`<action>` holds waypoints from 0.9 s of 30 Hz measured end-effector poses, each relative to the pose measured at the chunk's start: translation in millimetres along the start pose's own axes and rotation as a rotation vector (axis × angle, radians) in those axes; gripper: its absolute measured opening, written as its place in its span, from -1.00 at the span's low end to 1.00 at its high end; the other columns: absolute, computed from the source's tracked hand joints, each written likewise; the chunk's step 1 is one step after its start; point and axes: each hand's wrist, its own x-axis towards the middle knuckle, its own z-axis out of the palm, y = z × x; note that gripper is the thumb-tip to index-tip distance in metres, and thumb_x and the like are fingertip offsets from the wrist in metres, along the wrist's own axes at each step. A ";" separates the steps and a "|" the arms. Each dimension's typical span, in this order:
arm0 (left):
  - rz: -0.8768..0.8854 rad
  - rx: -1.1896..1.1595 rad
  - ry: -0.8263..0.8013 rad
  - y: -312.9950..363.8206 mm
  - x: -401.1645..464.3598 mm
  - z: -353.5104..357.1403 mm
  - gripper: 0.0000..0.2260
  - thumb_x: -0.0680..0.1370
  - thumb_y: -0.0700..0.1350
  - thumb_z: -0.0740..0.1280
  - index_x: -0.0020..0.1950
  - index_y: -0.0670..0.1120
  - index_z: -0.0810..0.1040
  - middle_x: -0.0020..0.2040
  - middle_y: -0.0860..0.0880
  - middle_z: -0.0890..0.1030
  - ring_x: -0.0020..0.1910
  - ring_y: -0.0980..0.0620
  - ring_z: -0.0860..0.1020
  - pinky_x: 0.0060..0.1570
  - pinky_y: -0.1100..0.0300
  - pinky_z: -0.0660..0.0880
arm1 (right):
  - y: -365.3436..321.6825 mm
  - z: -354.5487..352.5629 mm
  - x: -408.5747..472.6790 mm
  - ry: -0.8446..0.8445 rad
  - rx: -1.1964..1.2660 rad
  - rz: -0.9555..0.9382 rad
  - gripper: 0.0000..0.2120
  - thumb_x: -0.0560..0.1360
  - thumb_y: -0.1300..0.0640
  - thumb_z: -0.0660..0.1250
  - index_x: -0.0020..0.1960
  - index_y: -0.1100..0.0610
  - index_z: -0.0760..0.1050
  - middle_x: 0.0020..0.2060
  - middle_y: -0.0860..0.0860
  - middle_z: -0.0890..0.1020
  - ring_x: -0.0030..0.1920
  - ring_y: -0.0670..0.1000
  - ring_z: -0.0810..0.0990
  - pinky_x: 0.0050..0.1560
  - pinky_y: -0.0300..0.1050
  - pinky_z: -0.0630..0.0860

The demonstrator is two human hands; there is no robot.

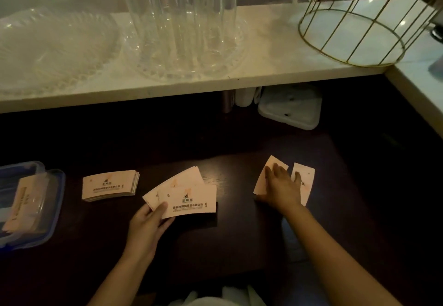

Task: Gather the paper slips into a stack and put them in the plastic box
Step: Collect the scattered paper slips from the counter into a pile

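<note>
The right hand [280,187] lies flat, fingers spread, on two loose slips [302,173] toward the bench's right edge — long axes running away from the person — while the left hand [149,224] pinches a fanned bunch [189,200], the plastic box [48,209] at the far-left edge.

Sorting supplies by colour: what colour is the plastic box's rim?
Blue rim on the clear plastic box, seen in the head view at far left.

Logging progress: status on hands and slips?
Left hand holds fanned slips. Right hand flat on two loose slips. Neat stack waits beside plastic box. Nothing in the way.
</note>
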 end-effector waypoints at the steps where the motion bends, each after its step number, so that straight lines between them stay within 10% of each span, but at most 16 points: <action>1: -0.001 -0.004 0.011 -0.3 0.8 -1.7 -0.82 0.51 -0.24 0.26 0.03 -0.01 0.53 -0.02 -0.05 0.62 -0.02 0.04 0.57 -0.12 0.12 0.50 | 2.6 0.4 1.3 0.016 -0.023 -0.017 -0.19 0.36 -0.24 0.35 0.44 0.09 0.11 0.45 0.14 0.22 0.42 0.16 0.21 0.41 0.27 0.02; 10: -0.040 -0.044 0.052 -4.0 2.1 -2.9 -0.83 0.51 -0.24 0.27 0.04 -0.02 0.52 -0.03 -0.06 0.62 -0.02 0.02 0.57 -0.06 0.07 0.48 | 2.9 5.7 -24.2 0.095 -0.428 -0.466 -0.62 0.56 0.17 0.15 0.32 0.33 0.26 0.21 0.31 0.47 0.18 0.27 0.47 0.25 0.11 0.39; 12: -0.050 -0.062 0.057 -2.2 3.2 -0.4 -0.83 0.51 -0.24 0.27 0.06 -0.03 0.51 -0.03 -0.07 0.61 -0.02 0.00 0.57 -0.09 0.08 0.49 | 1.3 -13.6 -25.6 0.255 -0.349 -0.504 -0.73 0.45 0.24 0.33 0.12 0.31 0.47 -0.07 0.24 0.63 -0.10 0.17 0.62 -0.06 0.02 0.57; 14: -0.053 -0.079 0.051 0.5 3.9 4.0 -0.84 0.51 -0.23 0.28 0.05 -0.04 0.50 -0.03 -0.09 0.61 -0.03 -0.03 0.57 -0.11 0.10 0.50 | -2.5 -35.3 -28.3 0.554 -0.058 -0.320 -0.84 0.26 0.36 0.48 -0.18 0.24 0.59 -0.46 0.14 0.61 -0.48 0.12 0.57 -0.48 -0.11 0.52; 16: -0.053 -0.103 0.036 3.6 3.7 10.2 -0.83 0.51 -0.24 0.27 0.09 -0.08 0.49 -0.03 -0.11 0.61 -0.04 -0.04 0.58 -0.15 0.13 0.50 | -10.0 -56.0 -35.6 0.700 0.432 -0.001 -0.87 0.31 0.34 0.41 -0.23 0.14 0.59 -0.51 0.06 0.57 -0.49 0.09 0.52 -0.48 -0.16 0.43; 20: -0.039 -0.120 -0.017 7.9 -0.2 25.8 -0.81 0.52 -0.24 0.26 0.12 -0.11 0.47 -0.02 -0.10 0.61 -0.04 -0.03 0.59 -0.18 0.16 0.52 | -43.3 -62.5 -49.5 0.282 1.527 0.168 -0.79 0.41 0.36 0.34 -0.21 0.06 0.52 -0.29 0.00 0.66 -0.28 -0.04 0.63 -0.32 -0.27 0.56; 27: 0.080 -0.001 -0.202 12.7 -9.6 40.4 -0.82 0.51 -0.23 0.27 0.09 -0.07 0.51 0.00 -0.10 0.65 -0.06 0.03 0.65 -0.24 0.26 0.59 | -85.5 -29.6 -65.6 0.203 1.425 0.207 -0.82 0.42 0.25 0.40 -0.19 0.01 0.46 -0.25 -0.01 0.64 -0.23 -0.05 0.66 -0.23 -0.12 0.63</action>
